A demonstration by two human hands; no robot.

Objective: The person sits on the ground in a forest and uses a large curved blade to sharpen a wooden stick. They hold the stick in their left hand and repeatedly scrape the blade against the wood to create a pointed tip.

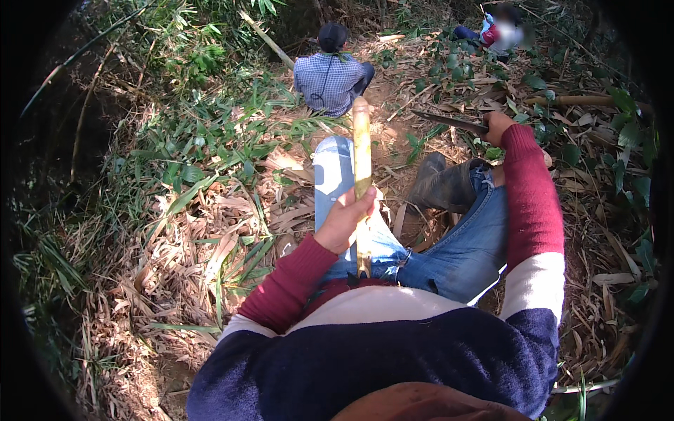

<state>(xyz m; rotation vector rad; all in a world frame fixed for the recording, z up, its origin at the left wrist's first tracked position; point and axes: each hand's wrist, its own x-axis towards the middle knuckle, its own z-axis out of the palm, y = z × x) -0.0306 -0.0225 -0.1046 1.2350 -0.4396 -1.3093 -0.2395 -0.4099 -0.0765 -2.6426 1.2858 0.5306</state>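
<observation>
My left hand point(347, 216) is closed around a pale yellow bamboo stick point(361, 140), a little below its middle. The stick points away from me over my lap; its near end, which looks notched, lies against my waist, and its far end is rounded. Out to the right, my right hand point(498, 129) grips the handle of a long dark-bladed knife point(449, 121). The blade points left and slightly away, apart from the stick. Most of the knife's handle is hidden inside my fist.
My bent legs in blue jeans point(456, 242) and a dark boot point(444, 184) are in front of me. One person in a checked shirt point(328, 83) sits ahead, back turned; another person point(495, 34) sits far right. Dry leaves point(210, 245) and green plants point(200, 133) cover the ground.
</observation>
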